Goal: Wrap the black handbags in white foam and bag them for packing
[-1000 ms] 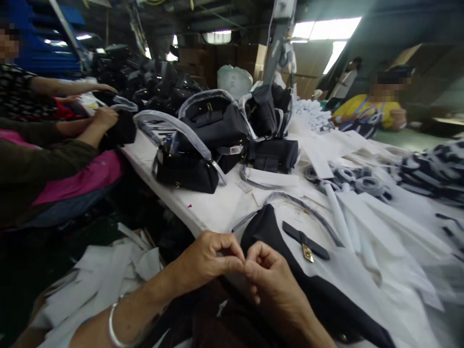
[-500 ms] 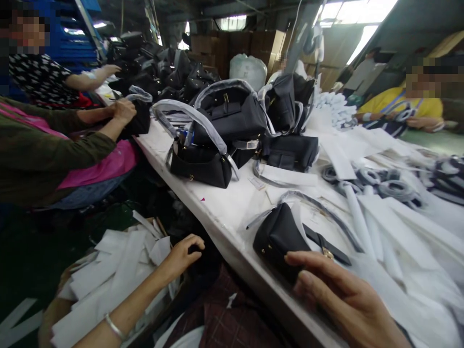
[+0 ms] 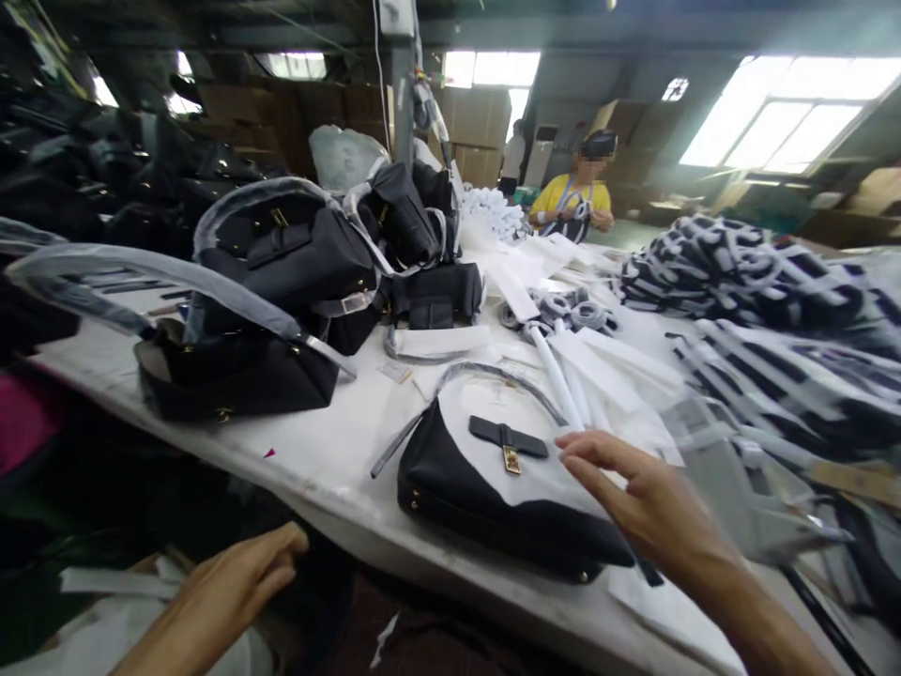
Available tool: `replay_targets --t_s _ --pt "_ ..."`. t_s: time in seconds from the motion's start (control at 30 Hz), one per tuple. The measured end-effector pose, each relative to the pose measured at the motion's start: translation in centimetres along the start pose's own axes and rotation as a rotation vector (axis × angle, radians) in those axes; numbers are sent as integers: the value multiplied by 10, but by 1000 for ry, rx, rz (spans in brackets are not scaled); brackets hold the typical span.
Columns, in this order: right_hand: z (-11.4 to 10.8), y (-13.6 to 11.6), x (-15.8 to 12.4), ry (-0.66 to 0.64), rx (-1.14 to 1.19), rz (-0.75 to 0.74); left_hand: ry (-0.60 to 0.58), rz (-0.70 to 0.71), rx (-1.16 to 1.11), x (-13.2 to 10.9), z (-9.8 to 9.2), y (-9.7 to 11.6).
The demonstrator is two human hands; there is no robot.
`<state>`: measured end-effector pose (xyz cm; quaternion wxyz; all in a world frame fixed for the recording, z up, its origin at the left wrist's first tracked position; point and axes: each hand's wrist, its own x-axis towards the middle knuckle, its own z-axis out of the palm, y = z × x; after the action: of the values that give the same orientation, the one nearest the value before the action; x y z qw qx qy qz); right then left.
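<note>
A black handbag lies near the front edge of the table. A white sheet covers part of its front, and a black strap tab with a gold clasp rests over that sheet. Its handle is in clear wrap and arches away toward the back. My right hand hovers at the bag's right side, fingers stretched and empty; whether they touch the tab's end I cannot tell. Off the table's edge, my left hand hangs above white strips, fingers loosely bent and thumb apart, holding nothing visible.
More black handbags with wrapped handles stand at the left. Rolled straps and white strips lie beyond the bag. Piled black-and-white straps and a grey machine occupy the right. A person in yellow sits across.
The view has swung to the right, bringing the strap pile and grey machine into sight. My right hand now sits farther along the bag's right side. My left hand remains off the table.
</note>
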<state>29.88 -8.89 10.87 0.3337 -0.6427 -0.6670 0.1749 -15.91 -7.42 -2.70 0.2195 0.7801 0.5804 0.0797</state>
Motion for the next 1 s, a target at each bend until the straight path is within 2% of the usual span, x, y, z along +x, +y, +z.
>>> replay_targets --t_s 0.07,0.1,0.17,0.23,0.3,0.47,0.53,0.6,0.7,0.83,0.9,1.0 --pt "10 4 -5 -65 -9 -34 -56 -36 121 4 -5 4" --pt "15 6 -9 -108 -14 -50 -14 -23 172 7 -8 7" --pt "23 7 -17 -204 -29 -89 193 85 223 14 -15 18" --pt "31 8 -24 -269 -51 -134 427 262 206 22 -25 40" --pt "38 8 -29 -285 -78 -161 525 434 159 31 -37 74" --pt "50 6 -34 -246 -113 -220 449 802 16 55 -55 180" --pt "55 5 -37 -226 -147 -248 434 904 -15 65 -55 211" --pt "61 4 -41 -198 -211 -271 413 956 1 76 -49 230" --pt "70 4 -51 -152 -310 -310 322 972 109 88 -29 232" --pt "75 7 -58 -167 -319 -316 157 864 201 90 6 210" --pt "71 8 -54 -229 -299 -263 140 827 173 85 18 200" --pt "63 5 -36 -317 -283 -123 168 808 144 79 26 194"
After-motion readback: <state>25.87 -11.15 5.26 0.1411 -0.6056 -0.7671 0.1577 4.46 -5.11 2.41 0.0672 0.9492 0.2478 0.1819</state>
